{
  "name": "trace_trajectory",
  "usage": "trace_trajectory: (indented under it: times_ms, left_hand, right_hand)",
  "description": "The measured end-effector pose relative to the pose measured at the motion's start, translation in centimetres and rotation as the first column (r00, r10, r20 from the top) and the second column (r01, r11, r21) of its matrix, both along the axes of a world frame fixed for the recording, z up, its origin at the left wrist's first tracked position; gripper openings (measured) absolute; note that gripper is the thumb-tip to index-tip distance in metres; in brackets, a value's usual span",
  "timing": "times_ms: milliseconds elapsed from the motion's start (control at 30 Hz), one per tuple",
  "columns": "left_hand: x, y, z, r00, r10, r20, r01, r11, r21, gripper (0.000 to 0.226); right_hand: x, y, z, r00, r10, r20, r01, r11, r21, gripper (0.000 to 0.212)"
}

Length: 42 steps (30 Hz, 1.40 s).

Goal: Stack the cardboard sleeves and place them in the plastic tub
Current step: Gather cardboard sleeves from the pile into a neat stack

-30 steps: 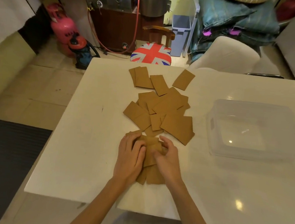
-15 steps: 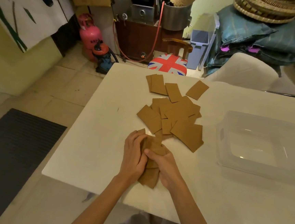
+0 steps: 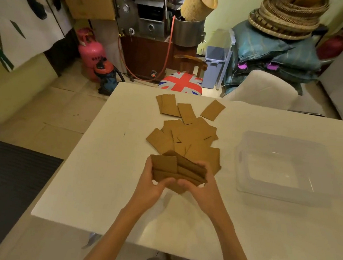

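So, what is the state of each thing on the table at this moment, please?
Sleeve bundle: held in both hands, edges uneven.
Left hand: grips the bundle's left side.
Right hand: grips the bundle's right side.
Loose sleeves: lying flat on the table, overlapping.
Plastic tub: open, no sleeves inside.

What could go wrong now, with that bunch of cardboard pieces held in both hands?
1. The bundle held between the left hand and right hand is fanned out, edges at different angles; pieces could slip out on the way to the tub.
2. Dropped in like that, it would likely land skewed, not as a neat stack.
3. The right hand is close to the loose pieces on the table; a sideways move might scatter them.
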State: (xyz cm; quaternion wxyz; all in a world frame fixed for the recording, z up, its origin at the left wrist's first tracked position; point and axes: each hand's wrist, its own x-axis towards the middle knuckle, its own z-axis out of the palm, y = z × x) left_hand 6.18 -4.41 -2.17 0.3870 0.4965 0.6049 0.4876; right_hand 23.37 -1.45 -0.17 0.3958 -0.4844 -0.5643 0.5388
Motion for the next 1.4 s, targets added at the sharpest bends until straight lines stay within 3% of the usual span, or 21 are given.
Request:
trace_trajectory:
  times_ms: [133, 200, 267, 333, 433, 500, 600, 700, 767, 867, 900, 967, 1033, 1100, 1267, 1333, 1400]
  left_hand:
    - [-0.3, 0.4, 1.4, 0.951, -0.12, -0.284, 0.146, 0.987, 0.073, 0.046]
    - [0.5, 0.6, 1.7, 0.946, -0.235, -0.224, 0.253, 0.966, 0.059, 0.042]
    - [1.4, 0.0, 1.7, 0.958, -0.217, -0.189, 0.233, 0.97, 0.067, 0.047]
    - [1.8, -0.5, 1.1, 0.951, -0.164, -0.261, 0.197, 0.975, 0.105, 0.049]
    - [1.7, -0.6, -0.1, 0.892, -0.152, -0.426, 0.2, 0.977, 0.07, 0.04]
    - [1.6, -0.3, -0.3, 0.866, -0.123, -0.484, 0.195, 0.976, 0.101, 0.035]
    - [2.0, -0.3, 0.1, 0.89, -0.097, -0.446, 0.152, 0.984, 0.089, 0.055]
    - [2.0, -0.4, -0.4, 0.927, -0.126, -0.352, 0.164, 0.983, 0.081, 0.076]
    - [2.0, -0.4, -0.6, 0.934, -0.119, -0.337, 0.159, 0.983, 0.093, 0.071]
    - [2.0, -0.2, -1.1, 0.924, -0.128, -0.36, 0.174, 0.98, 0.099, 0.048]
    - [2.1, -0.3, -1.1, 0.917, -0.129, -0.378, 0.182, 0.978, 0.106, 0.044]
    - [2.4, -0.4, -1.1, 0.923, -0.119, -0.367, 0.166, 0.981, 0.099, 0.044]
    - [2.4, -0.6, -1.2, 0.926, -0.112, -0.361, 0.144, 0.988, 0.062, 0.052]
    - [2.4, -0.9, -1.2, 0.931, -0.116, -0.347, 0.138, 0.99, 0.04, 0.058]
    - [2.2, -0.7, -0.8, 0.933, -0.084, -0.349, 0.1, 0.995, 0.029, 0.078]
    - [2.1, -0.5, -0.8, 0.93, -0.078, -0.36, 0.095, 0.995, 0.03, 0.079]
    - [2.0, -0.5, -0.9, 0.922, -0.089, -0.376, 0.111, 0.993, 0.037, 0.077]
  right_hand:
    - [1.3, 0.5, -0.2, 0.998, -0.011, 0.055, 0.007, 0.998, 0.066, 0.081]
    - [0.7, -0.2, -0.6, 0.983, 0.092, 0.161, -0.108, 0.99, 0.095, 0.075]
    - [-0.3, -1.1, -1.2, 0.965, 0.134, 0.226, -0.166, 0.978, 0.128, 0.07]
    - [-1.5, -1.7, -1.1, 0.971, 0.031, 0.236, -0.072, 0.983, 0.169, 0.074]
    - [-3.1, -2.1, -0.2, 0.929, -0.155, 0.335, 0.026, 0.933, 0.36, 0.087]
    - [-3.8, -2.1, 0.1, 0.935, -0.164, 0.315, 0.021, 0.911, 0.413, 0.073]
    - [-3.7, -1.9, 0.4, 0.966, -0.259, 0.015, 0.251, 0.945, 0.209, 0.03]
    - [-2.2, -1.4, -0.3, 0.925, -0.327, -0.192, 0.324, 0.945, -0.048, 0.015]
    - [-1.6, -1.5, -0.7, 0.946, -0.279, -0.167, 0.28, 0.96, -0.021, 0.029]
    - [-1.5, -2.1, -0.6, 0.965, -0.255, -0.066, 0.263, 0.953, 0.15, 0.066]
    - [-1.9, -2.2, -0.6, 0.969, -0.249, 0.008, 0.241, 0.944, 0.226, 0.068]
    - [-3.1, -2.6, -0.4, 0.957, -0.252, 0.14, 0.197, 0.927, 0.319, 0.049]
    - [-3.8, -2.8, -0.7, 0.941, -0.315, 0.121, 0.272, 0.921, 0.28, 0.023]
    - [-3.8, -2.9, -1.2, 0.914, -0.402, 0.056, 0.382, 0.899, 0.213, 0.011]
    - [-1.2, -2.1, -1.7, 0.841, -0.54, -0.024, 0.54, 0.841, 0.014, 0.028]
    - [-0.6, -1.8, -2.8, 0.853, -0.521, -0.008, 0.518, 0.85, -0.098, 0.037]
    - [-1.1, -1.9, -3.6, 0.899, -0.43, 0.079, 0.437, 0.893, -0.11, 0.038]
